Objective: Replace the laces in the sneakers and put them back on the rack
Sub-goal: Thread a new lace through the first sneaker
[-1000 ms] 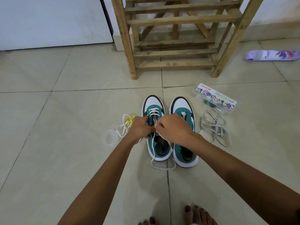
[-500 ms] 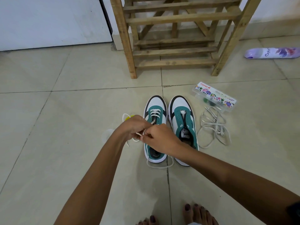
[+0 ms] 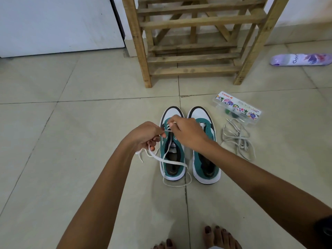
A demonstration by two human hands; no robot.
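The sneakers [image 3: 190, 146] stand side by side on the floor tiles [image 3: 80, 133] before the rack [image 3: 197, 42]. The left hand [image 3: 143, 136] pinches the white lace [image 3: 167, 161], likely for tension, while the right hand [image 3: 188, 133] pinches it at the left shoe's eyelets.

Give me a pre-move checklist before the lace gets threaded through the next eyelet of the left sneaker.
1. Left hand holds the white lace: ok.
2. Right hand pinches the lace at the eyelets: ok.
3. Left sneaker upright on the floor: ok.
4. Lace tip aimed at an eyelet: cannot tell, the fingers hide it.
5. Right sneaker laced: not ok.
6. Old laces clear of the pair: ok.
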